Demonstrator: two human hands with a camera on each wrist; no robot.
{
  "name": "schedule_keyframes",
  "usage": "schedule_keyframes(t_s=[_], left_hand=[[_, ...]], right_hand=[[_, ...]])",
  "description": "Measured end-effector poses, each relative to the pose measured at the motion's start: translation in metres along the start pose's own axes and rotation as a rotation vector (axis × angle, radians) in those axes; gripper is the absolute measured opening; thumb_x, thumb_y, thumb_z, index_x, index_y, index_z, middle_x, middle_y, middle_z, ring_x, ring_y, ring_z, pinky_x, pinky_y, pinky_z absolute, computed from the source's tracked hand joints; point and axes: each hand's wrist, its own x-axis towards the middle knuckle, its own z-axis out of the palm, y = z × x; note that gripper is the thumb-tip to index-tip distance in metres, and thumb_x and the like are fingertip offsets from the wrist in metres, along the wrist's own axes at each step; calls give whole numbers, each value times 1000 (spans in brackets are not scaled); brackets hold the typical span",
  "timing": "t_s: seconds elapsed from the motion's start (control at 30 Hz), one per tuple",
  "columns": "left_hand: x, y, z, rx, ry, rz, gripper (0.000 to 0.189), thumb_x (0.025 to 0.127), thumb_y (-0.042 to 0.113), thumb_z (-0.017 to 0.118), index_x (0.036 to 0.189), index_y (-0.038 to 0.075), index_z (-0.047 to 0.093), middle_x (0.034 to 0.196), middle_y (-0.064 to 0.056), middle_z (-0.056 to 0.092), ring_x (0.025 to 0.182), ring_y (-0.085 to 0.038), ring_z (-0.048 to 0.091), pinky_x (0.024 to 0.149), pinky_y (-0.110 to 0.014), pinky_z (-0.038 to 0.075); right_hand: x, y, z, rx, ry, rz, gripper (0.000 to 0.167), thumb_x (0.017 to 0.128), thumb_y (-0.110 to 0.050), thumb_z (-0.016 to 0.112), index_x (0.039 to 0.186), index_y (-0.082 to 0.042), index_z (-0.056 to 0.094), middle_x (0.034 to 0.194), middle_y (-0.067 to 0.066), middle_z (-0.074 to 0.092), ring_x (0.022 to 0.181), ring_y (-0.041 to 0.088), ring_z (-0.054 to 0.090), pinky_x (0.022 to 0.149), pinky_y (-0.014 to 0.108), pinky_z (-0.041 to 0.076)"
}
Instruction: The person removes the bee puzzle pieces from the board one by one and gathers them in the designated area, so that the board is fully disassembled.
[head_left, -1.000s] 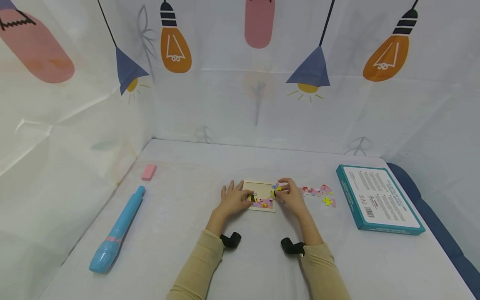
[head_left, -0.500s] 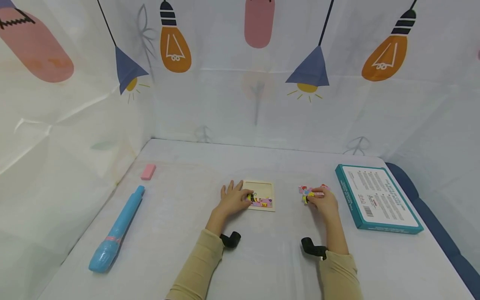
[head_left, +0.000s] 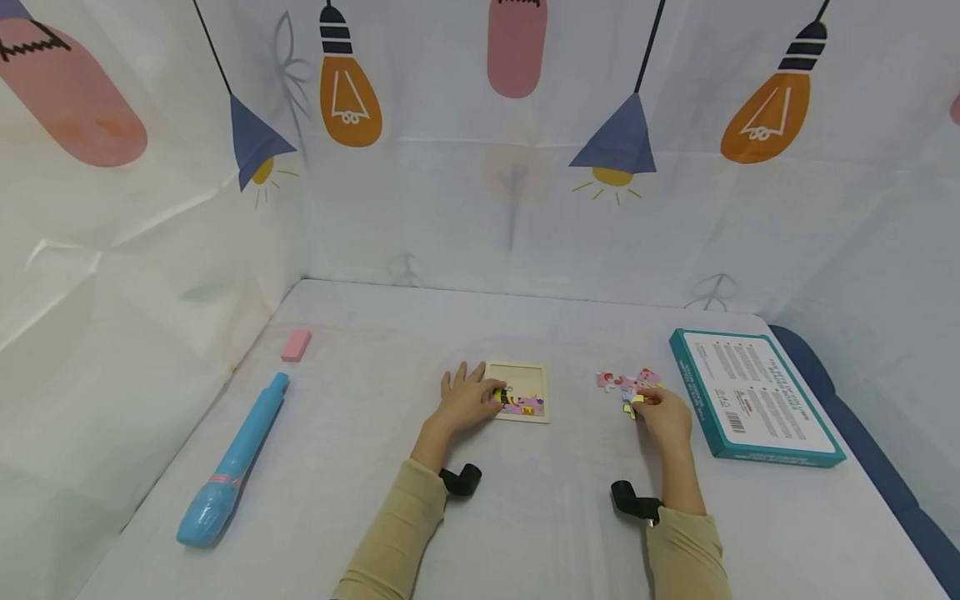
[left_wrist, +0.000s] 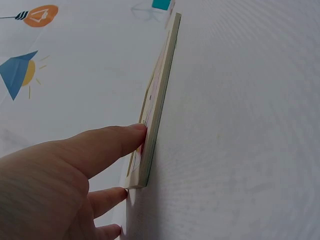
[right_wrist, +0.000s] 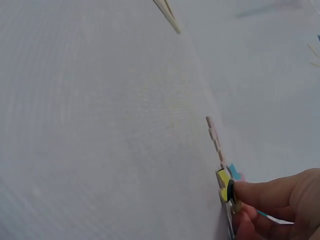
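Observation:
A small wooden puzzle tray lies flat in front of me, with pink and yellow pieces fitted along its lower part. My left hand rests at its left side, fingers spread and thumb pressing on the fitted pieces; the left wrist view has this thumb over the tray's edge. To the right, my right hand pinches a yellow and black jigsaw piece between thumb and fingers. That piece is low over the table, beside several loose pink pieces. My right fingers partly hide the pieces there.
A teal box with a white printed panel lies at the right. On the left are a blue microphone-shaped object and a pink block. White printed sheets hang behind the table and at its left.
My right hand has moved right, away from the tray to the loose pieces, carrying the yellow and black jigsaw piece. My left hand stays on the tray.

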Motion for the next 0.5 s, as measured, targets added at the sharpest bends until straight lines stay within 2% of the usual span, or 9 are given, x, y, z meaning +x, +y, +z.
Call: schedule_keyframes(t_s=[0.37,0.5], left_hand=[[0,-1,0,3,-1,6,40,88,34,59,126,23,58,149,-15,27,138,-43,9,106,-62,3],[-1,-1,-1,0,-2,9,40,88,34,59,126,23,57,149,-15,27,138,-43,9,105,-62,3]], right_hand=[[0,-1,4,-59,78,-41,30,88,-10,59,113,6,58,91,19,58,82,30,51,62,31,40],[1,-6,7,-7,98,-78,30,89,-11,57,115,3,59,97,20,58,86,30,52,63,27,41]])
